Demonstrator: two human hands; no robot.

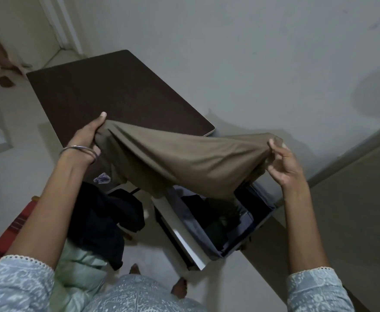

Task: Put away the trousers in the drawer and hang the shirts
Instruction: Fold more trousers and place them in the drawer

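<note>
A pair of olive-brown trousers [180, 161] hangs stretched between my two hands, held above an open drawer [184, 235]. My left hand [87, 136], wearing a metal bangle, grips the left end of the cloth. My right hand [283, 164] pinches the right end with thumb and fingers. The drawer has a white front and holds dark folded clothes [218, 221]; the trousers hide its far part. Beside the drawer on the left lies a heap of dark navy clothing [103, 221] over a pale green garment [81, 262].
A dark brown tabletop [117, 91] stands behind the trousers against the grey wall. A red patterned cloth [11, 233] lies at the lower left. My bare feet [180, 289] stand on the pale floor before the drawer. A cabinet side [353, 199] rises at the right.
</note>
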